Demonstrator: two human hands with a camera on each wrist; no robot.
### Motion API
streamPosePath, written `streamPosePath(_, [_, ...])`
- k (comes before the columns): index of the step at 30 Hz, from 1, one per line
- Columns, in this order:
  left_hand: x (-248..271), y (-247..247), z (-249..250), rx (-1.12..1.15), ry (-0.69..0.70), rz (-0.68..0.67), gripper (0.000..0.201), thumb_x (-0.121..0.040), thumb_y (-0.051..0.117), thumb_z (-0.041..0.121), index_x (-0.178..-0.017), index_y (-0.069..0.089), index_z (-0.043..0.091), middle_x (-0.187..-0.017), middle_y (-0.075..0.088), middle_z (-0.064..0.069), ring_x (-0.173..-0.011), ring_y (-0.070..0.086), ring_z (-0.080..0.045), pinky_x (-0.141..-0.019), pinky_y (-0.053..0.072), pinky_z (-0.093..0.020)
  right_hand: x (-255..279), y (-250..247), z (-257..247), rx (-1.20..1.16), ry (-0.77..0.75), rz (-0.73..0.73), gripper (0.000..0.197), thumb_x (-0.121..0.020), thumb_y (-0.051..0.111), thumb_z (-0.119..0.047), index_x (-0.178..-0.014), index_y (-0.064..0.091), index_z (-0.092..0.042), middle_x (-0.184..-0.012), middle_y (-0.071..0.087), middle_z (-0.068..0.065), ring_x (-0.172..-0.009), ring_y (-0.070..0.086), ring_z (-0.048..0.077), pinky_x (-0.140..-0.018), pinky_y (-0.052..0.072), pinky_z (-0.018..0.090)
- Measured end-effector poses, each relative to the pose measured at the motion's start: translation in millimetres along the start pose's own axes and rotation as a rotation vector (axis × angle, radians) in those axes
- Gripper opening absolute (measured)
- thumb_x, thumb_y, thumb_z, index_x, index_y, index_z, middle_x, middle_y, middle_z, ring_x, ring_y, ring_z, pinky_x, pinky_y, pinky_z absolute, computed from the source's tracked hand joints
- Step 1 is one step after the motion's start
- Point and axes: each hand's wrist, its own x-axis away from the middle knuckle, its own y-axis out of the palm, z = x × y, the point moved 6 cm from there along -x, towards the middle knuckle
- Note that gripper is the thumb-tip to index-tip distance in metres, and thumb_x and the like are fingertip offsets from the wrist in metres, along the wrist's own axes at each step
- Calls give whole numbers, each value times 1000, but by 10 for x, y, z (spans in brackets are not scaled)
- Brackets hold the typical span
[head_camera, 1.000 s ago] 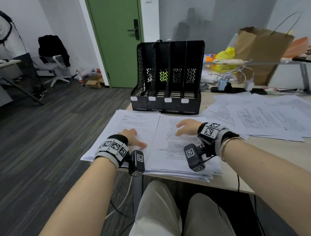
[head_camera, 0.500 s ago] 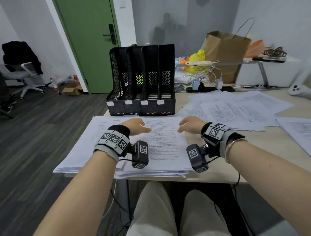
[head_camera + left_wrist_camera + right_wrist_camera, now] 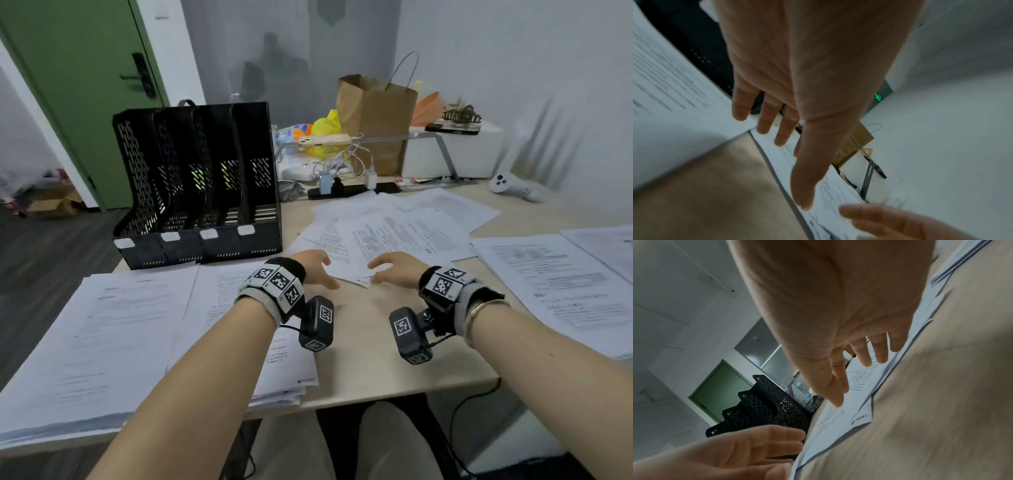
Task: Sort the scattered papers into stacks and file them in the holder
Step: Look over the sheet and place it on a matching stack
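Observation:
The black four-slot file holder (image 3: 198, 185) stands at the table's back left. Two neat paper stacks lie in front of it, one at the left (image 3: 102, 325) and a second (image 3: 239, 342) under my left forearm. A loose pile of scattered papers (image 3: 404, 233) lies mid-table, and more sheets (image 3: 565, 284) lie to the right. My left hand (image 3: 317, 269) and right hand (image 3: 390, 270) hover side by side over the pile's near corner. Both hold nothing, and their fingers are spread. In the wrist views the fingers (image 3: 764, 120) (image 3: 877, 352) are straight above the sheets (image 3: 830, 186) (image 3: 840, 417).
Behind the papers lie a black power strip with chargers (image 3: 342, 186), a brown paper bag (image 3: 376, 116), a white box (image 3: 452, 150) and a white controller (image 3: 513, 186). Bare tabletop (image 3: 363, 342) shows between my forearms, near the front edge.
Both hands have left the two neat stacks and moved right to the scattered pile's near corner. The view has swung right with them.

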Motion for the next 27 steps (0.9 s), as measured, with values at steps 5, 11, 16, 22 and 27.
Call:
streamPosePath(5, [-259, 196, 117, 58, -1, 35, 75, -76, 74, 42, -138, 39, 18, -143, 41, -2, -129, 40, -21, -101, 34, -30, -221, 131, -54, 11, -51, -56, 38, -84, 65, -17, -121, 62, -20, -135, 53, 0, -124, 48, 16, -94, 33, 19])
streamPosePath(11, [-393, 349, 88, 32, -50, 97, 83, -61, 80, 53, -131, 45, 26, -136, 41, 0, -127, 34, -22, -103, 37, -35, -524, 181, -9, 123, 61, 54, 74, -72, 74, -33, -137, 42, -20, -140, 46, 3, -128, 44, 24, -108, 34, 40])
streamPosePath(16, [-436, 353, 47, 16, -51, 108, 85, -59, 81, 54, -129, 44, 23, -133, 42, 0, -125, 34, -22, -101, 37, -35, -666, 190, -25, 276, 168, 69, 85, -59, 73, -49, -130, 40, -14, -129, 49, 11, -120, 43, 31, -94, 43, 39])
streamPosePath(22, [-460, 346, 48, -2, -49, 117, 82, -60, 80, 53, -127, 44, 24, -131, 42, 2, -124, 34, -21, -96, 37, -34, -785, 171, -31, 399, 210, 105, 72, -76, 65, -42, -134, 36, -9, -139, 38, 14, -131, 32, 33, -102, 36, 39])
streamPosePath(27, [-451, 354, 43, -2, -44, 105, 84, -59, 79, 57, -128, 43, 24, -133, 42, 3, -126, 33, -21, -99, 35, -36, -716, 37, -117, 395, 159, 119, 38, -94, 49, -30, -121, 52, -4, -128, 53, 13, -122, 46, 31, -101, 37, 37])
